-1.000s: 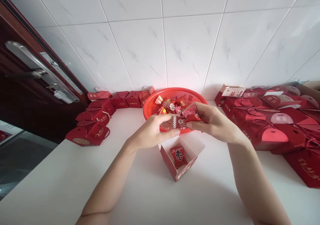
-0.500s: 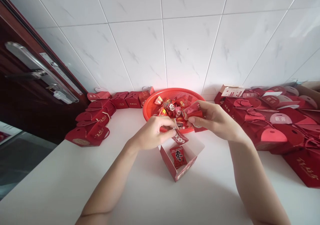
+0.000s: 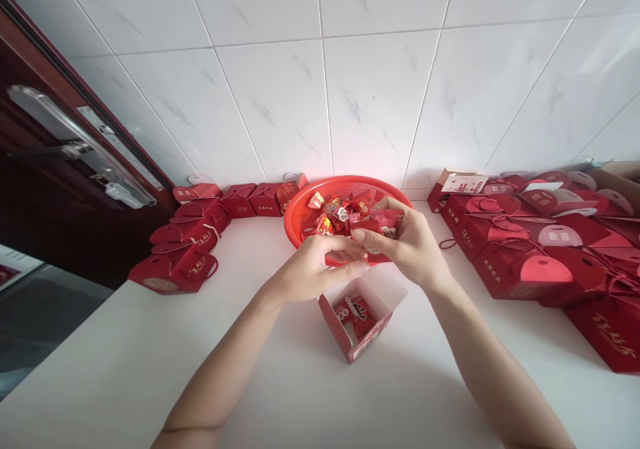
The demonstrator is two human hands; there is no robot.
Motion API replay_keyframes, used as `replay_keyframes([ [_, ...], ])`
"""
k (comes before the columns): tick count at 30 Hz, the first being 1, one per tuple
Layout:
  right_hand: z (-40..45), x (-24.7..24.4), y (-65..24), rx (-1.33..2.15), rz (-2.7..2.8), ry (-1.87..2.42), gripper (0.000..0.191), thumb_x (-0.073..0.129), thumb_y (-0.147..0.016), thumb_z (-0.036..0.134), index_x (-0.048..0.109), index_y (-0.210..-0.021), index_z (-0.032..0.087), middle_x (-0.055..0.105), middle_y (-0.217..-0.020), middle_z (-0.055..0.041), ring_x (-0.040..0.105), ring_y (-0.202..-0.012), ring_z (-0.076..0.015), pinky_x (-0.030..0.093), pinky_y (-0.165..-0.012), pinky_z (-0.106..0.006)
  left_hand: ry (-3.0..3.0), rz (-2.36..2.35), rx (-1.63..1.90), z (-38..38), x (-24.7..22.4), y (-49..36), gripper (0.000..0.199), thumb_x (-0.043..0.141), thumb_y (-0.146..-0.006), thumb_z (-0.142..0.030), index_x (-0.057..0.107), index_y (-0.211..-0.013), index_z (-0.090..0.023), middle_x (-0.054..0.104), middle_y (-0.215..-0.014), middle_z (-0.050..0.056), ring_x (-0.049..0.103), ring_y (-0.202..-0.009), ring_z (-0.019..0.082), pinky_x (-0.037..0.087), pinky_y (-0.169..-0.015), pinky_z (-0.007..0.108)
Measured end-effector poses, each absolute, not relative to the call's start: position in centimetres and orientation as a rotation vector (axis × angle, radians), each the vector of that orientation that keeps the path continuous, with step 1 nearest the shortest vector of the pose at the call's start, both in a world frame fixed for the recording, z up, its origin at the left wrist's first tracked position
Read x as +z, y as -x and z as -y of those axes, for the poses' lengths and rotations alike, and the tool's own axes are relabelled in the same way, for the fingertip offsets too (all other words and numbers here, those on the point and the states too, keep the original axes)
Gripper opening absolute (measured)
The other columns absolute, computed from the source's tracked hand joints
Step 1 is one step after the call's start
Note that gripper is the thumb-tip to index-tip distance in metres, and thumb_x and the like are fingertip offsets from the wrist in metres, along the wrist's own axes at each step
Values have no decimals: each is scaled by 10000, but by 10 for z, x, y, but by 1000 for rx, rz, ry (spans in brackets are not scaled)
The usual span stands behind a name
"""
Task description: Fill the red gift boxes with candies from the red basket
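My right hand [image 3: 410,242] is closed around several red and pink wrapped candies [image 3: 387,220], held over the near rim of the red plastic basket [image 3: 300,202]. Close to its thumb, the fingertips of my left hand [image 3: 320,266] are parted from their thumb, with nothing visible between them. Just below both hands stands an open red gift box [image 3: 336,322] with pale inner walls. Red candy packets [image 3: 357,312] lie inside it. More wrapped candies [image 3: 325,226] fill the basket, partly hidden by my hands.
Folded red gift boxes [image 3: 175,266] line the left side of the white table [image 3: 280,396]. A larger cluster of red boxes [image 3: 520,262] crowds the right. Behind the basket rises a tiled wall [image 3: 375,102]. At far left is a dark door [image 3: 50,189] with a metal handle.
The packet from my left hand has dropped into the box, onto the one there. My right hand has moved left with its candies, toward my left fingers.
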State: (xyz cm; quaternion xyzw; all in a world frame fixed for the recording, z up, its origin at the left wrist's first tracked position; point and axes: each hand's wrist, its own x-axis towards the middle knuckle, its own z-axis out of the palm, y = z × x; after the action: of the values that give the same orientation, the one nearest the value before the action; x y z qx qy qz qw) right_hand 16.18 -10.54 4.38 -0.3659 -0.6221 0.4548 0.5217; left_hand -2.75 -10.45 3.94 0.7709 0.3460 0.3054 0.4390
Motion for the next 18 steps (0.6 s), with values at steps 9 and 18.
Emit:
replay_keyframes([
  [9,105,35,-146,934,1365,899,475,810,-710,629,545,-740,237,600,-715,-18,560,-651,-184,447,-536,-322,-1809,-877,857,105,29,15,300,694,-904,-429,798,-1041,-183,795,-1004,68,727,-1002,264,584,-895,364],
  [18,100,42,-162,1060,1480,890,425,870,-669,544,610,-711,211,556,-608,26,507,-574,-138,410,-524,-287,-1915,-949,813,98,39,32,251,730,-852,-379,755,-726,-164,735,-727,22,688,-739,196,540,-683,291],
])
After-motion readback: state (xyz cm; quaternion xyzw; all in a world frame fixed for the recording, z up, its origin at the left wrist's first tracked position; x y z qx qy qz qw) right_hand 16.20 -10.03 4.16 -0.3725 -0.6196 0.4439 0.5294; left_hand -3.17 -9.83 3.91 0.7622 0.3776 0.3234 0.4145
